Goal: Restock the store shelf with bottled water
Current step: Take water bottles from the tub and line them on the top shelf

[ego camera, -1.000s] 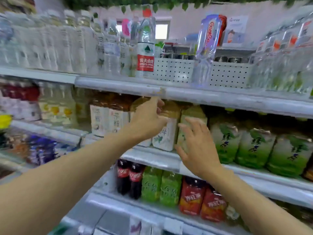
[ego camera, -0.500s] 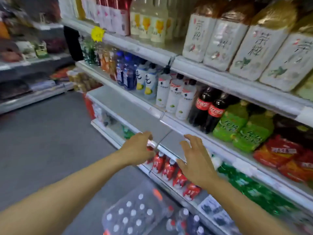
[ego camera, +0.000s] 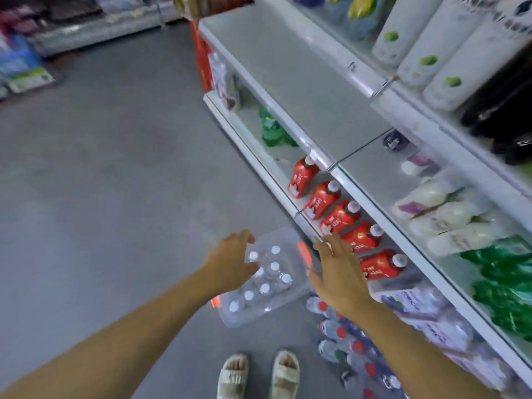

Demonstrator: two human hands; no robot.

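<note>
Head view: both of your bare forearms reach forward and down over the grey floor (ego camera: 100, 182), hands held above a clear plastic-wrapped pack of water bottles (ego camera: 264, 279) that sits on the floor just in front of the bottom shelf. Your left hand (ego camera: 230, 262) hangs over the near left part of the pack, palm down, fingers loosely spread and gently bent, gripping nothing; whether the fingertips touch the wrap you cannot tell. Your right hand (ego camera: 338, 272) is beside it, over the pack's right edge, back of the hand toward you, fingers spread and nearly straight, also holding nothing.

The pack shows small clear bottles with white caps standing close together in rows inside shiny film, with an orange patch at its far right side and another at its near left. It lies at an angle to the shelf front. Right of it, under your right forearm, a second bundle of bottles with red caps (ego camera: 354, 347) lies on the floor.

The white store shelf (ego camera: 302, 82) runs up the right side; its middle board is mostly bare. On the bottom level a row of red-labelled bottles (ego camera: 334, 220) with white caps leans in line, and green packs (ego camera: 273, 131) sit further along. Higher up stand white bottles (ego camera: 449, 53) and green bottles (ego camera: 506, 280). Your feet in pale sandals (ego camera: 259, 375) show at the bottom edge.
</note>
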